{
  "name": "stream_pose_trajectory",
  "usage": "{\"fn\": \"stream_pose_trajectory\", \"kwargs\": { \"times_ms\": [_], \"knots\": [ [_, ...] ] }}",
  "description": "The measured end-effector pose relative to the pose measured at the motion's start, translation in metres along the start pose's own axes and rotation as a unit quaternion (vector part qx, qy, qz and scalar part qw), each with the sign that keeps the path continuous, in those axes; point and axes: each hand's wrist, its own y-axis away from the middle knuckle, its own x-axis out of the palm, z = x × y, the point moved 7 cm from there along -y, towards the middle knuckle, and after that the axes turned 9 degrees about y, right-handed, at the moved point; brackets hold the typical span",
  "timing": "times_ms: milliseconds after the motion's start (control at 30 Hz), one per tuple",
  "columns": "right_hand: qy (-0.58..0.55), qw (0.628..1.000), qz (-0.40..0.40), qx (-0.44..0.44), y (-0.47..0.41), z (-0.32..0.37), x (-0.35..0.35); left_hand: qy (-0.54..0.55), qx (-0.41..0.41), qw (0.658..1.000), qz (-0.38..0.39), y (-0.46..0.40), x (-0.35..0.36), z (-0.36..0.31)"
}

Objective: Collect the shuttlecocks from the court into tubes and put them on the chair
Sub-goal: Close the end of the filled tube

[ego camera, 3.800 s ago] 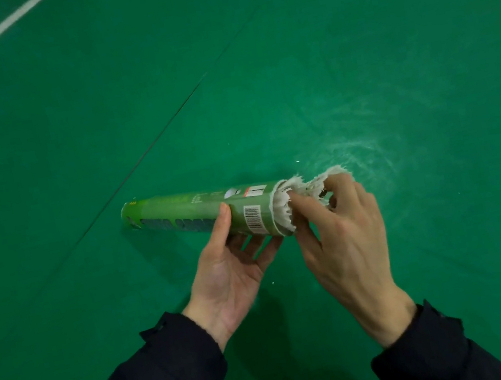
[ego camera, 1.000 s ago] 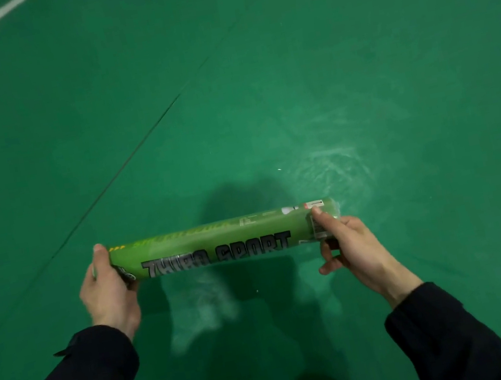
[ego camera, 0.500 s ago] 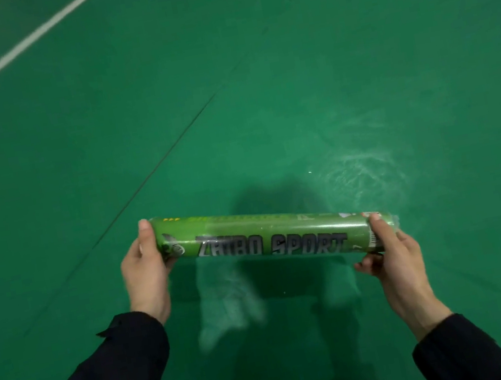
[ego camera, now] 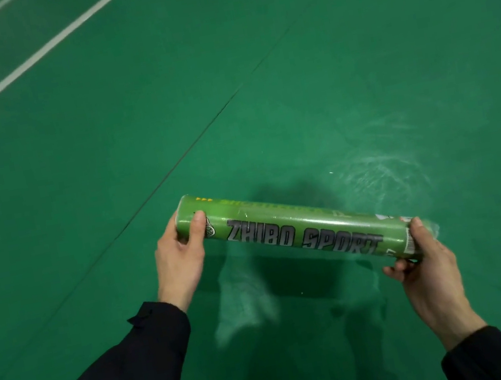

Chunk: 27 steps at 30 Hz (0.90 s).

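Observation:
I hold a green shuttlecock tube (ego camera: 300, 231) lying almost level above the court, its right end tipped slightly down. Black letters on its side read ZHIBO SPORT. My left hand (ego camera: 180, 255) grips the tube's left end, thumb on top. My right hand (ego camera: 429, 262) grips the right end, where a barcode label and a clear cap show. No loose shuttlecock is in view, and the tube's contents are hidden. The chair is out of sight.
Green court floor (ego camera: 74, 187) fills the view. A white line (ego camera: 29, 61) crosses the upper left and a thin dark seam (ego camera: 199, 135) runs diagonally. Pale scuff marks (ego camera: 378, 164) lie beyond the tube's right end.
Earlier my right hand pushed shuttlecocks into the tube's open end. Since then both hands have taken the tube by its ends, and it has shifted right and tilted while the view rose.

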Motion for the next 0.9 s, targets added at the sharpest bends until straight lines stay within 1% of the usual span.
{"fn": "stream_pose_trajectory", "kwargs": {
  "times_ms": [67, 133, 200, 300, 400, 500, 533, 600, 667, 733, 800, 900],
  "knots": [
    [-0.007, 1.000, -0.005, -0.004, 0.003, -0.002, 0.002, 0.031, 0.002, 0.999, -0.009, -0.001, 0.000, 0.003],
    [-0.006, 1.000, -0.011, -0.016, 0.004, 0.001, 0.008, 0.068, -0.004, 0.997, -0.041, 0.000, -0.003, 0.014],
    [-0.004, 0.999, -0.011, -0.030, 0.004, 0.006, 0.014, 0.111, -0.023, 0.991, -0.068, 0.003, -0.006, 0.023],
    [0.006, 0.999, -0.001, -0.035, 0.004, 0.007, 0.021, 0.202, -0.062, 0.974, -0.083, 0.001, -0.007, 0.026],
    [0.037, 0.999, 0.025, -0.019, 0.009, 0.003, 0.025, 0.229, -0.089, 0.963, -0.112, 0.002, -0.017, 0.030],
    [0.116, 0.990, 0.043, -0.061, 0.013, 0.010, 0.032, 0.294, -0.157, 0.930, -0.153, 0.004, -0.031, 0.050],
    [0.136, 0.986, 0.052, -0.078, 0.015, 0.014, 0.035, 0.314, -0.173, 0.919, -0.164, 0.005, -0.035, 0.054],
    [0.180, 0.974, 0.078, -0.109, 0.021, 0.024, 0.043, 0.333, -0.191, 0.907, -0.175, 0.007, -0.043, 0.062],
    [0.196, 0.965, 0.101, -0.140, 0.031, 0.037, 0.056, 0.343, -0.201, 0.901, -0.171, 0.007, -0.049, 0.066],
    [0.184, 0.962, 0.107, -0.171, 0.039, 0.048, 0.065, 0.355, -0.210, 0.895, -0.170, 0.006, -0.052, 0.069],
    [0.193, 0.955, 0.094, -0.206, 0.045, 0.058, 0.070, 0.362, -0.219, 0.890, -0.170, 0.006, -0.053, 0.071],
    [0.202, 0.940, 0.094, -0.258, 0.054, 0.068, 0.078, 0.359, -0.215, 0.893, -0.166, 0.008, -0.052, 0.071]
  ]
}}
